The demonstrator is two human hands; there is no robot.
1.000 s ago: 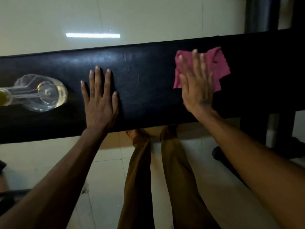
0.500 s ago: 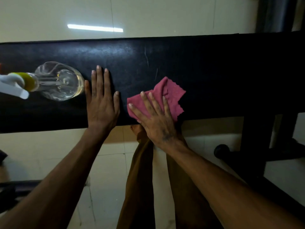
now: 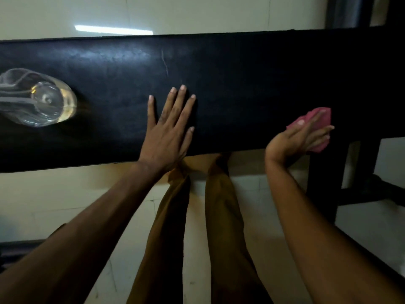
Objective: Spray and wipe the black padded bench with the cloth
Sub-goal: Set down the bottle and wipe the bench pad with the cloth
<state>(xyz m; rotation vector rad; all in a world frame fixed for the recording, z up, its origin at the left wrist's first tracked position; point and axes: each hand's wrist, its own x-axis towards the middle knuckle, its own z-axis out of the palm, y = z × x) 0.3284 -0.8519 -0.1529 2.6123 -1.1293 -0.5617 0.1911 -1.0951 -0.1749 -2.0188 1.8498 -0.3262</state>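
Observation:
The black padded bench [image 3: 241,73] runs across the view from left to right. My left hand [image 3: 168,130] lies flat on its near half, fingers straight and spread. Near the bench's front edge on the right, my right hand [image 3: 295,139] presses a pink cloth [image 3: 315,119] against the padding with straight fingers; most of the cloth is hidden under the hand. A clear spray bottle [image 3: 41,102] with pale liquid stands on the bench at the far left, its head cut off by the frame edge.
The bench's dark metal leg and frame [image 3: 324,176] stand at the right. Pale tiled floor [image 3: 54,194] lies below, with my legs in brown trousers [image 3: 197,216] close to the bench's front edge. A dark upright post [image 3: 348,12] rises at the back right.
My right hand has swept the pink cloth from beside my left hand to the right along the bench's front edge. My left hand stays flat on the bench.

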